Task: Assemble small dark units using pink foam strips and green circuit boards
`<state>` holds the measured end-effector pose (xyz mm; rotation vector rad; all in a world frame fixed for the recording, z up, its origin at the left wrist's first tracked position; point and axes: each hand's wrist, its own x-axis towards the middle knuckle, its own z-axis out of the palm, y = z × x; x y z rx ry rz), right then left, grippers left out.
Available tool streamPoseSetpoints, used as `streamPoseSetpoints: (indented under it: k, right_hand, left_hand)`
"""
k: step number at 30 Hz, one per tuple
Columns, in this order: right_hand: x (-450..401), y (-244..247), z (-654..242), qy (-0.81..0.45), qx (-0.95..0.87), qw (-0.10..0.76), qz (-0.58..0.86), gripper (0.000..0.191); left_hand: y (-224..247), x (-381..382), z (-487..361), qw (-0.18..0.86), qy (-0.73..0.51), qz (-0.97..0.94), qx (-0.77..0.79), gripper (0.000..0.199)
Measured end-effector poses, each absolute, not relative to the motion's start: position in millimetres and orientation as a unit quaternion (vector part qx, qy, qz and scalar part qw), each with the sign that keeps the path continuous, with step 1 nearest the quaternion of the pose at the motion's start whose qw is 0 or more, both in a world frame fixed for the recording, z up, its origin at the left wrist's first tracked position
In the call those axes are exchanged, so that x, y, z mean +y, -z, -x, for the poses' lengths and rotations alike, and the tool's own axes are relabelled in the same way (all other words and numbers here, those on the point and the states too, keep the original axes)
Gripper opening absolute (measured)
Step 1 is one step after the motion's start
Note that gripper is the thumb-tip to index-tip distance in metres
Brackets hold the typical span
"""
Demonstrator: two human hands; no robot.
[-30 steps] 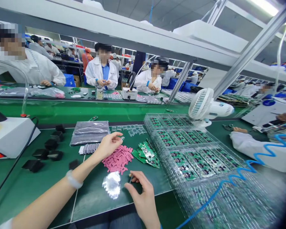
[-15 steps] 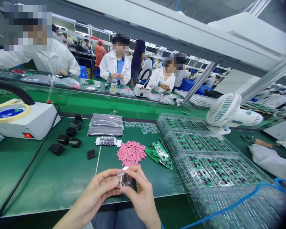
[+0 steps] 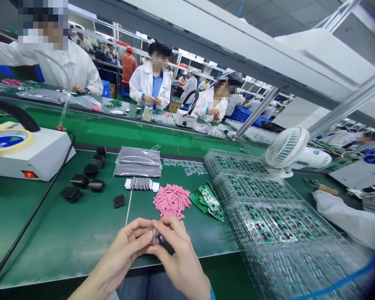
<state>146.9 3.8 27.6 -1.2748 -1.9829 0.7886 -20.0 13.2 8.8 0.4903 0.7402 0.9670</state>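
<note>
My left hand [image 3: 125, 246] pinches a small clear plastic piece [image 3: 153, 235] between thumb and fingers, just above the table's front edge. Closed against the same piece from the other side, my right hand [image 3: 183, 252] also has a dark block [image 3: 166, 244] under its fingers; most of that block is hidden. Just beyond the hands lies a heap of pink strips [image 3: 171, 201]. A single black block [image 3: 119, 201] rests to the left of the heap, and loose green circuit boards [image 3: 211, 202] lie to its right.
Stacked clear trays of circuit boards [image 3: 268, 221] fill the right side, with a white fan [image 3: 287, 148] behind. Several black blocks [image 3: 90, 170], a bagged grey stack [image 3: 137, 162] and small clear pieces [image 3: 195, 167] lie farther back. A white device [image 3: 43, 154] stands left. Co-workers sit opposite.
The clear piece has turned and shifted slightly left between my hands. My right fingers now reach farther over it, and the dark block shows more. The camera view has shifted a little.
</note>
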Motion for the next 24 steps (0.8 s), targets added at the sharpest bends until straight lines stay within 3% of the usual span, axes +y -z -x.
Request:
streamPoseSetpoints:
  k: [2,6,11,24]
  right_hand:
    - [8,-27,-156,-0.308,-0.751,0.328,0.483,0.051]
    - [27,-17,-189,-0.240,-0.718,0.375,0.535,0.017]
    - [49,1,-216,-0.173,-0.738,0.344,0.553,0.011]
    - [37,-13,-215,-0.049,-0.734,0.321,0.597,0.021]
  left_hand:
    - [-9,14,19,0.800,-0.447,-0.205,0.344,0.020]
    - [-14,16,18,0.807,-0.445,-0.157,0.355,0.018]
    - [-12,16,18,0.811,-0.450,-0.120,0.354,0.016]
    - [-14,11,11,0.807,-0.462,-0.087,0.358,0.016]
